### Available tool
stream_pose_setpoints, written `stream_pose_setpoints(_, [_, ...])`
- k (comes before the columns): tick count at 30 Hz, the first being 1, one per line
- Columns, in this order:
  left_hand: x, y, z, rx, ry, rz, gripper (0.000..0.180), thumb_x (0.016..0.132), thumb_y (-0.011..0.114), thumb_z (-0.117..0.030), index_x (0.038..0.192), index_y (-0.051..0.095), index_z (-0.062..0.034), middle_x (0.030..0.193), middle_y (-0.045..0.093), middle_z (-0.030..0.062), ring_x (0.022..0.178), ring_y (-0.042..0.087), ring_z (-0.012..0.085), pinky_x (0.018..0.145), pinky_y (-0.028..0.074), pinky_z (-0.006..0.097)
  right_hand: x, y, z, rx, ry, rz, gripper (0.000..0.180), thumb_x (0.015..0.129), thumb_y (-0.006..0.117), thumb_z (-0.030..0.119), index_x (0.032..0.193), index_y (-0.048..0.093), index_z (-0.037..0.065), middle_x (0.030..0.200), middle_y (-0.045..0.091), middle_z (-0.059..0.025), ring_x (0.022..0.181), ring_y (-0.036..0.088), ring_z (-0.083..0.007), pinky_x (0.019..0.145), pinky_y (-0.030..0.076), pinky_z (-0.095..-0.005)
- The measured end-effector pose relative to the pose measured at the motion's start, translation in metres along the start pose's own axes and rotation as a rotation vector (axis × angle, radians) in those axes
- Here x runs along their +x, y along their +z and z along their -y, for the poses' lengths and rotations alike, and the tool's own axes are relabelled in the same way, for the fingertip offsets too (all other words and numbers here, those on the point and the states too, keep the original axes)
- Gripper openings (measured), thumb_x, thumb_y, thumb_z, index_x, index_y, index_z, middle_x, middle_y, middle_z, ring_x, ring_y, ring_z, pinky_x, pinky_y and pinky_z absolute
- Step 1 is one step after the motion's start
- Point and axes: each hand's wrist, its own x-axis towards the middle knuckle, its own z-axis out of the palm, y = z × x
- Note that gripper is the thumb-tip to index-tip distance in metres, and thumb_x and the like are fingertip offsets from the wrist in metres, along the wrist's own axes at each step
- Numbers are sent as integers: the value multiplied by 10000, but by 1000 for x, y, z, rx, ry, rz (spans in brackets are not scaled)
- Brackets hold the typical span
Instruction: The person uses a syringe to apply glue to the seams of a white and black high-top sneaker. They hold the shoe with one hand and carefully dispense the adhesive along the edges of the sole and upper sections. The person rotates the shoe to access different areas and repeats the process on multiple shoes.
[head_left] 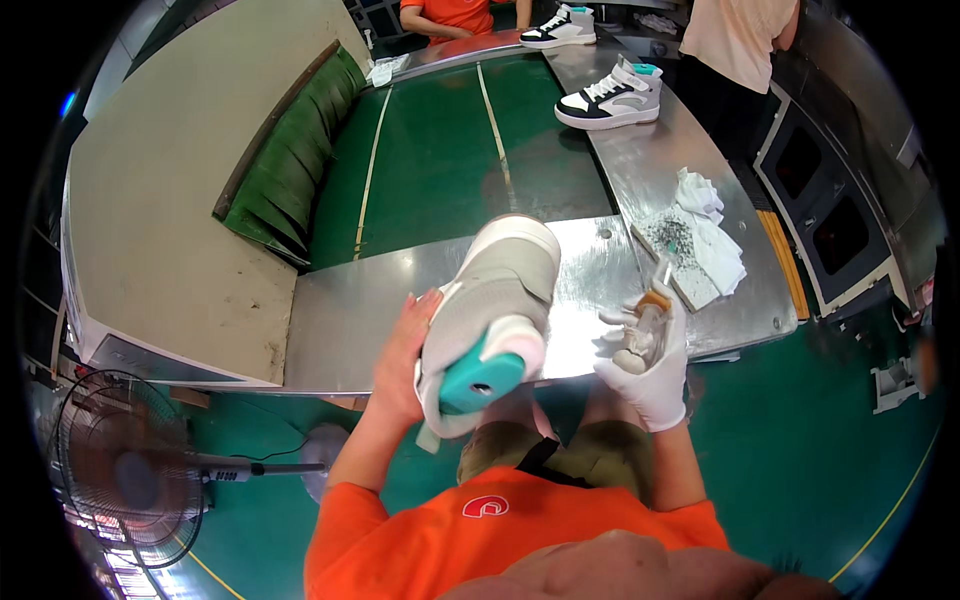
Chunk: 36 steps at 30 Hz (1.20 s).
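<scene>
Head — shoe right of left hand, in its grasp — object in right hand

Pale grey shoe, teal insert, white glove, orange shirt, green belt

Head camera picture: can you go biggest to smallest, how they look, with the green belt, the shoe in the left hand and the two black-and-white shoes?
1. Green belt
2. Shoe in the left hand
3. Nearer black-and-white shoe
4. Farther black-and-white shoe

Real shoe sizes are unsure: nearer ones look bigger.
</scene>
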Motion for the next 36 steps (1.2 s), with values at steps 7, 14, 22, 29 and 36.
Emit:
stream_pose_setpoints(7, [77, 17, 99, 15, -70, -183, 746, 756, 765, -303, 1348, 416, -12, 1169, 607, 167, 1031, 631, 321, 841, 507, 370, 20, -31, -46, -604, -196, -196, 929, 594, 834, 26, 1369, 322, 15, 1069, 496, -96, 762, 494, -130, 721, 475, -260])
stream_pose_setpoints(14, [220, 43, 220, 82, -290, -250, 595, 858, 673, -300, 1333, 411, -57, 1168, 599, 194, 1059, 592, 380, 860, 475, 397, 24, -27, -59, -621, -112, -303, 895, 561, 857, 98, 1307, 378, -22, 1066, 551, -158, 793, 553, -196, 719, 494, -303])
stream_pose_setpoints(22, [259, 116, 329, 977, -553, 64, 808, 814, 679, -419, 1380, 336, 45, 1358, 425, 280, 1284, 381, 413, 966, 325, 635, 24, -30, -59, -640, 80, -262, 881, 546, 880, 162, 1271, 417, -29, 994, 597, -158, 760, 619, -266, 684, 521, -331])
stream_pose_setpoints(29, [341, 235, 233, -632, -875, 109, 891, 827, 557, -672, 1313, 462, 69, 1162, 588, 256, 1011, 620, 357, 787, 550, 417, 30, -28, -44, -606, 216, -130, 819, 561, 886, 238, 1214, 462, -16, 815, 599, -89, 691, 617, -223, 629, 521, -337])
stream_pose_setpoints(36, [378, 317, 209, -1282, -940, 48, 584, 900, 573, -492, 1209, 545, 3, 1152, 616, 189, 979, 638, 336, 764, 575, 443, 38, -26, -32, -708, 225, -69, 822, 585, 885, 218, 1251, 463, -13, 832, 610, -99, 664, 600, -128, 621, 518, -264])
